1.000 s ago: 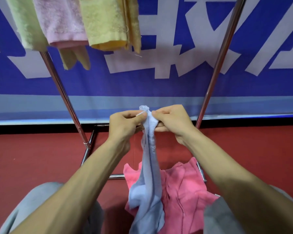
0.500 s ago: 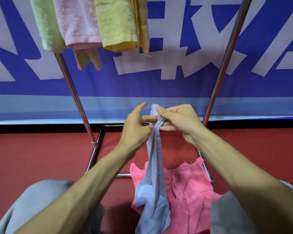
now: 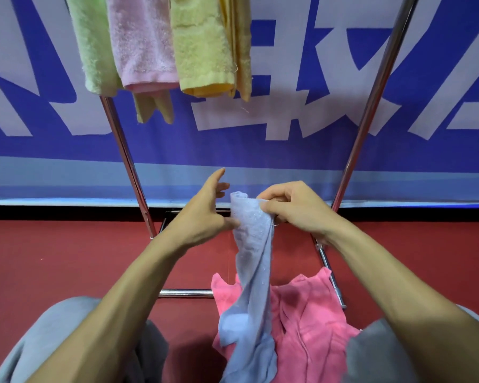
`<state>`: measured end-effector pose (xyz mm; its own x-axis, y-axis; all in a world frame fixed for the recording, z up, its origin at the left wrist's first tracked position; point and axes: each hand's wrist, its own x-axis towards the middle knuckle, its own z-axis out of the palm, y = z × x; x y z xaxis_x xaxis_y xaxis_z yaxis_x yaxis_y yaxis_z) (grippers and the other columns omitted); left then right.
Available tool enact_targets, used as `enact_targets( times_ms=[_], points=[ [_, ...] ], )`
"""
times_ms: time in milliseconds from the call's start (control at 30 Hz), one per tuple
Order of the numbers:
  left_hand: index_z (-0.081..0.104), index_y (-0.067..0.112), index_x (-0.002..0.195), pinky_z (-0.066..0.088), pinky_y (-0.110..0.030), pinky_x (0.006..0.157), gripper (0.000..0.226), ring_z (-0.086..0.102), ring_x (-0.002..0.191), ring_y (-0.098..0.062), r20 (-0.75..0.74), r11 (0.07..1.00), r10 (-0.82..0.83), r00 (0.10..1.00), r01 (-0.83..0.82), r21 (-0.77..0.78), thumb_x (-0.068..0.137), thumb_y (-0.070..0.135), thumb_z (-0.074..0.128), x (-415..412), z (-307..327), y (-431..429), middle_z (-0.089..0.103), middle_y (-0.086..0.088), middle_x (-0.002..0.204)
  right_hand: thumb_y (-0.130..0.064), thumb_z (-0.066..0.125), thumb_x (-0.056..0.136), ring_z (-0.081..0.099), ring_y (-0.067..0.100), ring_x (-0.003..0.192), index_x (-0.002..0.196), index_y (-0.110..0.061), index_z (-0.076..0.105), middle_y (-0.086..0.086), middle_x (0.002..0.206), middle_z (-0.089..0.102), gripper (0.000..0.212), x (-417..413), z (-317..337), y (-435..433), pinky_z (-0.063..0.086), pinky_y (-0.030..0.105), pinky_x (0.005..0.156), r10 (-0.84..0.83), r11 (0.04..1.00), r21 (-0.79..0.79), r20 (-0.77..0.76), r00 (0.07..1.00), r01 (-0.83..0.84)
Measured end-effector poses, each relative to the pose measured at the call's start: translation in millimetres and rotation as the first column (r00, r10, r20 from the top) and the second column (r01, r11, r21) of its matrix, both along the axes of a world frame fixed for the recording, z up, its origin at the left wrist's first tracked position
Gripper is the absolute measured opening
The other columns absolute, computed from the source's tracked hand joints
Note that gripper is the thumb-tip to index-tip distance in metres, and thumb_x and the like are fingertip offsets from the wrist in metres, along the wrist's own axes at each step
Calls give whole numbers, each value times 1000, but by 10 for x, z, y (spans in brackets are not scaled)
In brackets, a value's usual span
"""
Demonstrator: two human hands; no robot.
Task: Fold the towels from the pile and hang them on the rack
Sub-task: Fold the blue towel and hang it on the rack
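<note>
A light blue towel (image 3: 253,272) hangs down in front of me, bunched and twisted. My right hand (image 3: 293,210) pinches its top edge. My left hand (image 3: 205,214) sits just left of the towel with its fingers spread; the thumb side touches the cloth without gripping it. A bright pink towel (image 3: 310,322) lies crumpled on the red floor below. On the metal rack (image 3: 127,164), several folded towels hang at the top: green (image 3: 94,45), pale pink (image 3: 141,42) and yellow (image 3: 205,45).
The rack's right leg (image 3: 371,106) slants up at the right and its base bar (image 3: 186,293) lies on the red floor (image 3: 53,258). A blue banner with white characters (image 3: 288,120) covers the wall behind. My grey-clad knees (image 3: 67,341) are at the bottom corners.
My left hand has let go of the towel's top and spread its fingers, staying beside it. My right hand keeps its pinch. The view has tilted up, so the hung towels show more.
</note>
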<state>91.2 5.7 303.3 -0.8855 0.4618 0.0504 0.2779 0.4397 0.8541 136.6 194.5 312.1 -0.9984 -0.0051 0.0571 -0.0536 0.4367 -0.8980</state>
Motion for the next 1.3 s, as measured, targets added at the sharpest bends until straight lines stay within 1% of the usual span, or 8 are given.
enact_targets(
  times_ms=[100,267,400,600,733,933,1133,1300],
  points=[
    [16,28,151,37,-31,107,104,39,132,-6,86,994,-102,991,106,-40,71,22,83,19,26,-54,40,9,145,1,56,89,51,7,65,80,-14,69,-3,68,61,22,53,48,-16,42,22,65,72,993,-90,-43,996,-76],
    [69,7,96,48,-48,90,37,63,88,-15,14,969,-237,971,235,80,77,38,73,62,71,-131,71,-9,97,3,54,89,56,5,71,83,-14,66,-6,76,65,22,115,104,-9,45,19,73,120,993,32,-240,963,-116],
    [62,-4,82,40,-37,75,57,46,78,-14,-33,971,-197,980,200,131,72,52,69,73,87,-118,55,-4,78,-2,57,85,63,16,78,90,-12,71,3,85,70,18,97,111,14,50,30,77,97,906,409,-448,889,107],
    [67,4,81,42,-32,68,25,49,70,-10,-184,953,-30,982,84,292,87,27,63,139,697,47,58,1,72,-8,51,92,61,21,91,99,-10,65,5,96,69,16,42,720,-54,44,27,81,5,867,397,-612,791,302],
    [71,25,81,41,-14,58,18,52,62,5,-281,904,58,958,69,421,91,15,60,200,1332,127,65,17,66,-19,36,98,55,27,90,98,-15,51,7,98,61,15,142,1341,-131,44,40,77,-3,771,482,-651,759,416],
    [69,27,81,43,-15,59,16,54,59,9,-387,858,194,901,36,512,92,20,60,295,2065,190,63,16,67,-22,36,100,57,28,84,99,-14,50,8,90,61,16,297,2126,-242,49,47,69,-73,781,385,-725,685,491],
    [69,17,90,45,-15,60,7,57,62,6,-526,740,296,798,156,654,90,15,62,499,2779,225,64,11,72,-19,47,97,60,21,86,100,-13,60,5,90,64,15,418,2813,-277,51,37,70,-207,882,46,-857,473,468],
    [69,18,79,38,-17,53,11,45,59,1,-621,905,268,737,29,425,88,22,65,504,2831,194,54,13,61,-18,56,92,62,13,90,93,-15,70,-3,89,68,14,415,2850,-219,52,31,82,-346,881,-45,-739,577,470]
  ],
)
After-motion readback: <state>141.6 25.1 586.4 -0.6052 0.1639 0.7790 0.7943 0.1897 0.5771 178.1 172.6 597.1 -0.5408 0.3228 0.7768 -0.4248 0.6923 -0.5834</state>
